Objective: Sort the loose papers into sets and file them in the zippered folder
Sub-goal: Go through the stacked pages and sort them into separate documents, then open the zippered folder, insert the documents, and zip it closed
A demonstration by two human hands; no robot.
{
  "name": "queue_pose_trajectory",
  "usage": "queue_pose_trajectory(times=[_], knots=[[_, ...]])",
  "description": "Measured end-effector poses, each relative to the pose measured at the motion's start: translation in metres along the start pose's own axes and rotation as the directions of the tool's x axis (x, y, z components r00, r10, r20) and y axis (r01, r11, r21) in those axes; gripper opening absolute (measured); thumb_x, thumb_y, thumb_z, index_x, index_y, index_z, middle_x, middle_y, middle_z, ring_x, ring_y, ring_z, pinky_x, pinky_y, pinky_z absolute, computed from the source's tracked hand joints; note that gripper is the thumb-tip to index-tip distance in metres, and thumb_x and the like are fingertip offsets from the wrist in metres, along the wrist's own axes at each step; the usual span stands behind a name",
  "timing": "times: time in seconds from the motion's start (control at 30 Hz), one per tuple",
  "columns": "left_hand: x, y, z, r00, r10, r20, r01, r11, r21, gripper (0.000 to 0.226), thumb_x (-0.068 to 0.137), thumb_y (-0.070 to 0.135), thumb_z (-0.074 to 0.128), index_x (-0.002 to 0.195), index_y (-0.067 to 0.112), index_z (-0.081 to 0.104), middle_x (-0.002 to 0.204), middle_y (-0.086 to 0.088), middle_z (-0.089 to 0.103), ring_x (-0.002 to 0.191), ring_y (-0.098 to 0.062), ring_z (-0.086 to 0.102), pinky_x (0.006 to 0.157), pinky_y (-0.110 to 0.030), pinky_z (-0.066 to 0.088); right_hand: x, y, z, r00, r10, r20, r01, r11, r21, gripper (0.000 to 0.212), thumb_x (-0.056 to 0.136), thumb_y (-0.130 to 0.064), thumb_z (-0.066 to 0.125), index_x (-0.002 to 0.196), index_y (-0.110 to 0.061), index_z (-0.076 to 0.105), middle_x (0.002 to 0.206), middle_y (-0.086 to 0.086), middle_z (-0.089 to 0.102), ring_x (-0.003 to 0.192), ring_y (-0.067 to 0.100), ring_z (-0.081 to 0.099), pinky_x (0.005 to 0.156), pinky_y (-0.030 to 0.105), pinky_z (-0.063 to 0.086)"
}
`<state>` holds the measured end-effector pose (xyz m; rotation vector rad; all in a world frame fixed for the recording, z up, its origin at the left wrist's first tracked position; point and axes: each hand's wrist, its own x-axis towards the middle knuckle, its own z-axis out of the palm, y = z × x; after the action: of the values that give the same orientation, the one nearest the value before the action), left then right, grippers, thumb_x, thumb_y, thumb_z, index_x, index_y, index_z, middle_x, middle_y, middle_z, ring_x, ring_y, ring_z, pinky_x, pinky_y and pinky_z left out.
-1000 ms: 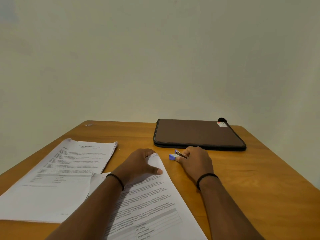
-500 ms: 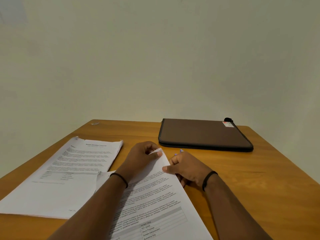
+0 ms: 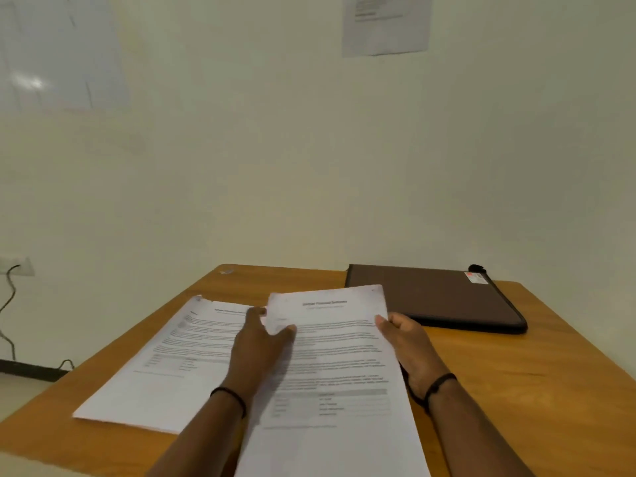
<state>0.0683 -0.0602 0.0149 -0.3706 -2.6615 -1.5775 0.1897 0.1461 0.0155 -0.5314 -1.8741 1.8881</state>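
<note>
Printed set of papers lifted off the table, pinched at both edges by left hand and right hand, liable to fan apart over the second stack, well short of the closed zippered folder

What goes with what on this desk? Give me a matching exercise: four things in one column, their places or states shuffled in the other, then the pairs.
Things
1. zippered folder
2. held set of papers
3. paper stack
4. wall notice

Places or states
A. lying flat on the table, at the left
B. gripped at both side edges, by the left hand and the right hand
C. stuck up high, above the desk
D. lying closed at the far right of the table

Pairs: 1-D, 2-B, 3-A, 4-C
</note>
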Motion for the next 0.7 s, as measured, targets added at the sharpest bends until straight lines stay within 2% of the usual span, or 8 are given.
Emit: queue_pose_trajectory(times=[0.07, 0.1, 0.2, 0.37, 0.5, 0.57, 0.63, 0.7], knots=[[-0.005, -0.008, -0.006, 0.989, -0.132, 0.064, 0.14, 0.978, -0.156, 0.031, 0.084, 0.038, 0.07, 0.104, 0.018, 0.057, 0.1, -0.004, 0.069, 0.089, -0.023, 0.067, 0.073, -0.038, 0.057, -0.005, 0.001, 0.005, 0.997, -0.005, -0.072, 0.007, 0.999, 0.032, 0.023, 0.1, -0.026, 0.054, 0.101, -0.006, 0.066, 0.094, 0.015, 0.074, 0.088, 0.035, 0.07, 0.081, 0.049, 0.057], [-0.005, -0.013, -0.012, 0.989, -0.136, 0.051, 0.142, 0.978, -0.152, 0.023, 0.085, 0.034, 0.068, 0.09, 0.015, 0.058, 0.089, -0.004, 0.069, 0.082, -0.022, 0.066, 0.072, -0.04, 0.057, -0.009, 0.003, 0.009, 0.996, -0.009, -0.092, 0.008, 1.0, -0.009, 0.025, 0.1, -0.028, 0.053, 0.102, -0.008, 0.067, 0.093, 0.012, 0.074, 0.088, 0.033, 0.071, 0.079, 0.047, 0.058], [0.0, -0.022, -0.025, 0.998, -0.06, 0.026, 0.06, 0.998, -0.013, 0.035, 0.092, 0.022, 0.062, 0.063, 0.014, 0.045, 0.064, -0.003, 0.05, 0.061, -0.019, 0.049, 0.059, -0.03, 0.039, -0.021, 0.008, 0.022, 0.998, 0.005, -0.061, -0.015, 0.987, -0.16, 0.027, 0.1, -0.032, 0.051, 0.103, -0.011, 0.068, 0.091, 0.006, 0.076, 0.085, 0.027, 0.072, 0.077, 0.041, 0.058], [0.018, -0.026, -0.06, 0.998, -0.05, -0.038, 0.05, 0.999, -0.002, 0.032, 0.096, 0.021, 0.059, 0.066, 0.011, 0.053, 0.065, -0.005, 0.053, 0.061, -0.018, 0.049, 0.057, -0.028, 0.036, -0.034, 0.011, 0.061, 0.998, 0.055, 0.003, -0.054, 0.982, -0.182, 0.018, 0.099, -0.021, 0.055, 0.108, -0.01, 0.067, 0.102, 0.006, 0.074, 0.089, 0.025, 0.072, 0.083, 0.043, 0.058], [0.036, -0.033, -0.095, 0.997, 0.004, -0.078, 0.0, 0.999, 0.053, 0.04, 0.094, 0.018, 0.059, 0.057, 0.01, 0.045, 0.054, -0.001, 0.048, 0.056, -0.016, 0.047, 0.055, -0.026, 0.035, -0.022, 0.012, 0.099, 0.999, 0.016, -0.03, -0.022, 0.979, -0.205, 0.016, 0.097, -0.019, 0.059, 0.103, -0.009, 0.07, 0.101, 0.007, 0.074, 0.089, 0.027, 0.071, 0.085, 0.047, 0.058], [0.046, -0.042, -0.117, 0.993, 0.008, -0.114, -0.001, 0.998, 0.061, 0.039, 0.091, 0.016, 0.06, 0.057, 0.012, 0.041, 0.051, 0.0, 0.041, 0.05, -0.015, 0.038, 0.05, -0.024, 0.028, -0.013, 0.01, 0.127, 0.999, 0.001, -0.044, -0.011, 0.974, -0.225, 0.015, 0.095, -0.02, 0.06, 0.095, -0.009, 0.07, 0.096, 0.006, 0.074, 0.084, 0.025, 0.071, 0.077, 0.043, 0.059], [0.059, -0.049, -0.136, 0.992, -0.009, -0.122, 0.025, 0.992, 0.127, 0.032, 0.091, 0.021, 0.06, 0.063, 0.015, 0.046, 0.061, -0.003, 0.049, 0.057, -0.018, 0.044, 0.055, -0.026, 0.033, -0.006, 0.003, 0.152, 0.997, -0.027, -0.066, 0.009, 0.966, -0.258, 0.017, 0.095, -0.02, 0.06, 0.082, -0.009, 0.064, 0.087, 0.005, 0.072, 0.074, 0.019, 0.067, 0.059, 0.029, 0.052], [0.071, -0.062, -0.148, 0.994, -0.069, -0.08, 0.093, 0.931, 0.354, 0.02, 0.092, 0.036, 0.06, 0.089, 0.016, 0.058, 0.093, -0.008, 0.065, 0.086, -0.026, 0.06, 0.074, -0.031, 0.046, 0.002, 0.004, 0.175, 0.992, -0.073, -0.107, 0.021, 0.907, -0.42, 0.017, 0.094, -0.021, 0.059, 0.08, -0.011, 0.059, 0.078, 0.003, 0.064, 0.066, 0.015, 0.057, 0.05, 0.023, 0.039]])
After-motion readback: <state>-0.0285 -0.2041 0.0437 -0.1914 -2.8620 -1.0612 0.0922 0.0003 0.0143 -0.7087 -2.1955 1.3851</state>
